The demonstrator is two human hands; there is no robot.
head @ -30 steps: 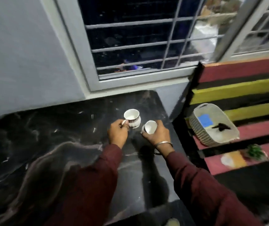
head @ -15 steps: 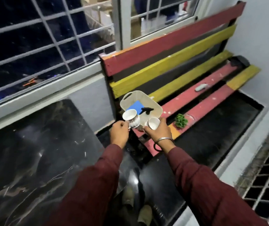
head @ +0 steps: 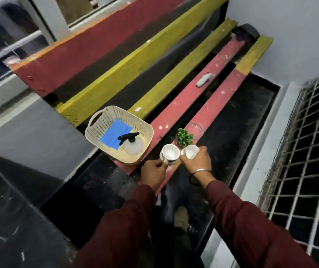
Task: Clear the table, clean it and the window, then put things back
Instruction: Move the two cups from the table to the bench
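Head view: we see both hands out over the near end of a slatted bench (head: 183, 105), each carrying a white cup. Left hand (head: 153, 172) pinches the handle of the left cup (head: 170, 153); right hand (head: 198, 160) wraps its fingers round the body of the right cup (head: 191, 151). Cups sit side by side, nearly touching, both mouth-up and looking empty. Just beyond them a small green plant (head: 184, 136) stands on the front red slat. To the left, a cream basket (head: 104, 120) rests on the bench end with a blue cloth (head: 115, 135) and a spray bottle (head: 131, 143) inside. The dark marble table (head: 10, 209) lies at lower left.

We judge this as the clearing step: cups off the table, going to the bench. Whether they already touch a slat we cannot tell. Next move calls for setting each on a solid slat, not over a gap, clear of the plant, then letting go.
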